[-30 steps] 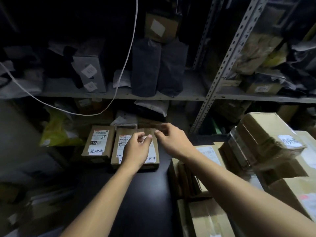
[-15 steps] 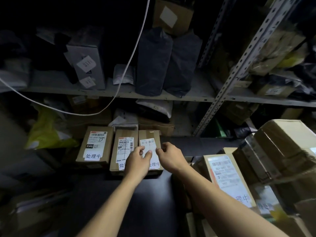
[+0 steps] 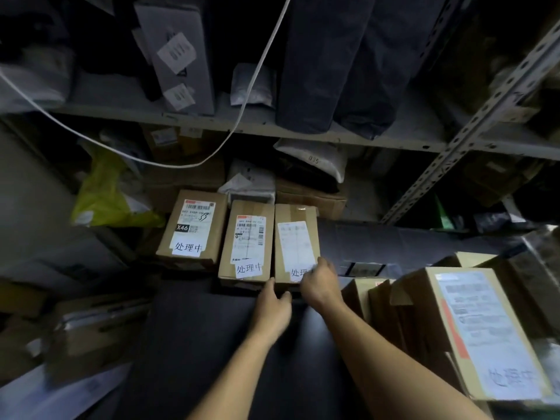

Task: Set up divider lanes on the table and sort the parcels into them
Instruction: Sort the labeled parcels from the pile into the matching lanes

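Note:
Three brown cardboard parcels lie side by side at the far end of the dark table (image 3: 212, 344): a left parcel (image 3: 194, 228) marked X46, a middle parcel (image 3: 247, 241) and a right parcel (image 3: 295, 237), each with white labels. My left hand (image 3: 272, 307) lies at the near edge between the middle and right parcels, fingers touching them. My right hand (image 3: 319, 281) rests on the near right corner of the right parcel, covering part of its label. No divider shows.
Metal shelving (image 3: 333, 134) behind the table holds dark bags, boxes and a yellow bag (image 3: 103, 195). A white cable (image 3: 242, 110) hangs across. Several stacked cardboard parcels (image 3: 472, 328) crowd the table's right side. More boxes sit low on the left (image 3: 91, 328).
Both hands have drawn back from the top of the right parcel to its near edge. The camera has moved closer and tilted, so the parcels appear larger.

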`<state>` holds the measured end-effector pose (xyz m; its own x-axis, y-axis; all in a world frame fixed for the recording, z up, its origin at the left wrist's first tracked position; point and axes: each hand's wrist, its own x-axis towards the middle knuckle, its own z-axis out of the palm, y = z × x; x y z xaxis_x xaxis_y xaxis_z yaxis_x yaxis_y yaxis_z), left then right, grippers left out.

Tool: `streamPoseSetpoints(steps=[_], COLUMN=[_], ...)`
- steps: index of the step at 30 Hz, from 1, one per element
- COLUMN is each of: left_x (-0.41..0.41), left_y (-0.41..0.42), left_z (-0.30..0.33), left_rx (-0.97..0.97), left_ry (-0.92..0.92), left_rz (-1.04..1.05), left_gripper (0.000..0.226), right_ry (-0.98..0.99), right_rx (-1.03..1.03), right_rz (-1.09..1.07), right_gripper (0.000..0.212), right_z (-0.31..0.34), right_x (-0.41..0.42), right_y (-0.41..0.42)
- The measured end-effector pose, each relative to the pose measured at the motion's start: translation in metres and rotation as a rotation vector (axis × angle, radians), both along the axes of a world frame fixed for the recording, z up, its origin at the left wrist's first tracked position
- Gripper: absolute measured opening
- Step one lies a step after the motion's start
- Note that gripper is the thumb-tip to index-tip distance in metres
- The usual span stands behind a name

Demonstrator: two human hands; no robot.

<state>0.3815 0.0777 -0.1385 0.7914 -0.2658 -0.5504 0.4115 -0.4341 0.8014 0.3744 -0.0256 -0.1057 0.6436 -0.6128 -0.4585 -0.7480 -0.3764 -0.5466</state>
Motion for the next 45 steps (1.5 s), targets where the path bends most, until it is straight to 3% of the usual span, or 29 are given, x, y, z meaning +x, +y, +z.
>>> streamPoseSetpoints(steps=[8, 11, 15, 24, 32, 36, 38, 45], left_x=[-0.008, -0.013, -0.023, -0.058, -0.117, -0.162, -0.186, -0.270], left_y=[0.005, 0.011, 0.022, 0.047, 0.075, 0.089, 0.095, 0.110], left_z=[-0.016, -0.018, -0.015, 0.042, 0.091, 0.121, 0.133, 0.162], left_rx=[-0.047, 0.047, 0.069, -0.015, -0.077, -0.088, -0.080, -0.083], left_ry=[0.060, -0.045, -0.117, -0.217, -0.289, -0.378, -0.413, -0.420], left_rz=[0.030, 0.008, 0.050, 0.150, 0.146, 0.188, 0.191, 0.205], left_gripper=[0.061, 0.049, 0.017, 0.012, 0.056, 0.027, 0.030, 0.024], right_ry=[0.040, 0.088, 0.026, -0.182, -0.362, -0.381, -0.373, -0.396], right_rx=[0.073, 0.091, 0.141, 0.184, 0.182, 0.201, 0.190, 0.235], right_rz=[-0.099, -0.127, -0.172, -0.161, -0.029, 0.028, 0.084, 0.149], right_gripper=[0.045, 0.041, 0.038, 0.018, 0.018, 0.037, 0.050, 0.034], right_z=[-0.021, -0.017, -0.007, 0.042, 0.100, 0.118, 0.128, 0.153], right_x=[-0.013, -0.021, -0.034, -0.091, -0.150, -0.197, -0.223, -0.305], right_y=[-0.007, -0.007, -0.001, 0.015, 0.028, 0.033, 0.038, 0.047])
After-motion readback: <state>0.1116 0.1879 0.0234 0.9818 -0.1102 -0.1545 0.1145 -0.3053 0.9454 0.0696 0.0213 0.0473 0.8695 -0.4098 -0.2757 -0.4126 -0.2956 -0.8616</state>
